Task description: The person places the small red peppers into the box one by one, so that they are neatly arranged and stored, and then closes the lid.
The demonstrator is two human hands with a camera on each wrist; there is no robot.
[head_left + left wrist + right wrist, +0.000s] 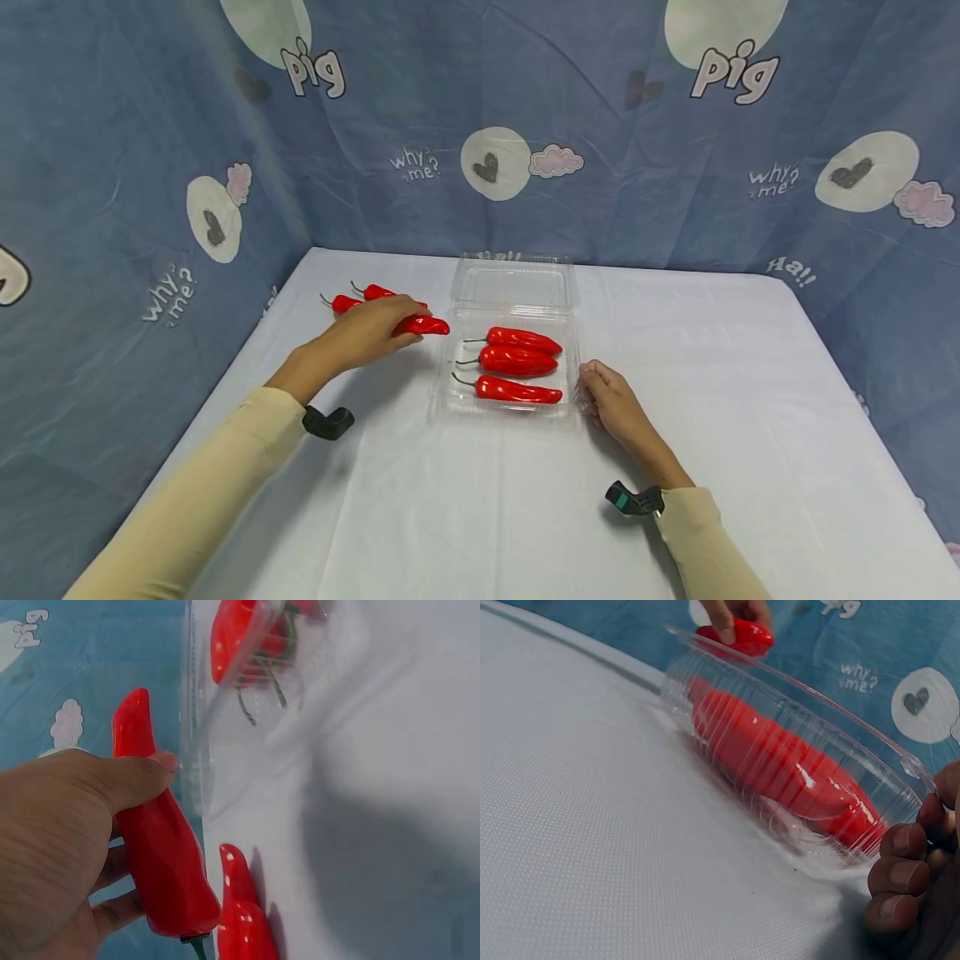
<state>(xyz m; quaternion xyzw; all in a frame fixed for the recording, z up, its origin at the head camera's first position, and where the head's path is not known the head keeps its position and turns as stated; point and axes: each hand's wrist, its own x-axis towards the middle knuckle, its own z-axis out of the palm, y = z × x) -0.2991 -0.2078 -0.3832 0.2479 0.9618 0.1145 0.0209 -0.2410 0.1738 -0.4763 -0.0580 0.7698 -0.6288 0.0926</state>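
My left hand [372, 328] grips a red chili pepper [165, 855], its thumb across the pepper's side and the tip pointing toward the box. It is held up left of a clear plastic box [442, 392], whose lid [513, 286] lies folded back behind it. Inside the box, three red peppers lie in a row: a back one [523, 339], a middle one [517, 361] and a front one [519, 390], stems to the left. At the box's right rim, my right hand [611, 402] pinches the edge between thumb and curled fingers [901, 874].
Beyond my left hand, two more red peppers [372, 291] lie on the white-covered table [720, 367], partly hidden by the hand. A blue printed cloth [600, 100] hangs behind and beside the table. Dark straps [636, 502] sit on both wrists.
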